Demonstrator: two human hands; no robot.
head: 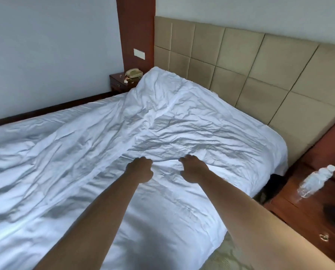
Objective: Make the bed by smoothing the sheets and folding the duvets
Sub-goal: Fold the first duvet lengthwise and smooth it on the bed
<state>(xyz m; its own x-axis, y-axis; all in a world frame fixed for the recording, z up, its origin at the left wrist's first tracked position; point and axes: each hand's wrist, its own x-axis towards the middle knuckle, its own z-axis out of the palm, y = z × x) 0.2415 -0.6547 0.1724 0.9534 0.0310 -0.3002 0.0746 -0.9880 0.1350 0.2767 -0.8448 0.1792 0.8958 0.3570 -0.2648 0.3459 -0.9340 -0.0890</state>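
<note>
Bedroom: both hands point(140, 169) point(194, 168) grip white duvet point(162, 123).

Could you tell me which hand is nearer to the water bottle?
Right. The right hand grips the duvet on the side toward the water bottle; the left hand lies farther away.

I see a tan padded headboard point(260, 75) w/ square panels behind, a beige phone point(133, 72) on the far wooden nightstand point(118, 82), a wall switch plate point(139, 53) above it, and a clear plastic bottle point(314, 180) standing on the near wooden surface point(299, 217) at right.
</note>
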